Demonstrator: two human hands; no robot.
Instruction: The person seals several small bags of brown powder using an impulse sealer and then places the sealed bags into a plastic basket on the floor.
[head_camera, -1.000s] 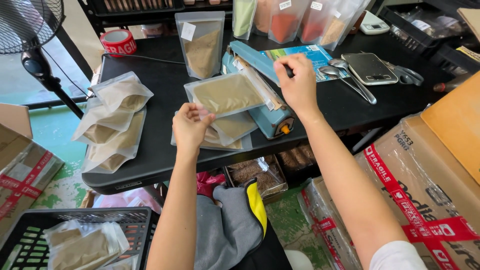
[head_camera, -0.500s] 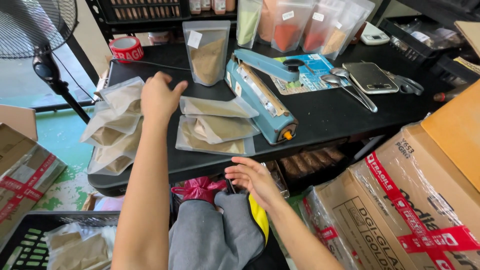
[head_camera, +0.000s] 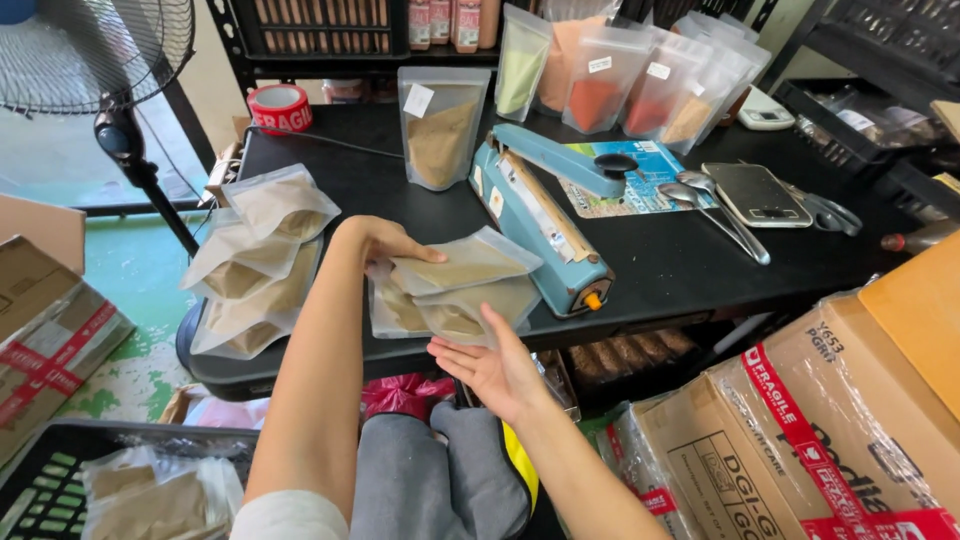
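My left hand grips a small stack of clear pouches filled with tan powder at the front edge of the black table. Palm up and with its fingers spread, my right hand sits just under the stack's lower edge, touching or nearly touching it. A blue heat sealer lies right of the pouches with its arm raised. Another pile of similar pouches rests on the table's left end.
An upright pouch of brown powder, coloured powder pouches, spoons, a small scale, scissors and a tape roll stand on the table. A fan, taped cartons and a black crate surround it.
My left hand came back from the left pile and took hold of the pouch stack in front of the sealer. My right hand rose from below the table edge to the stack's underside.
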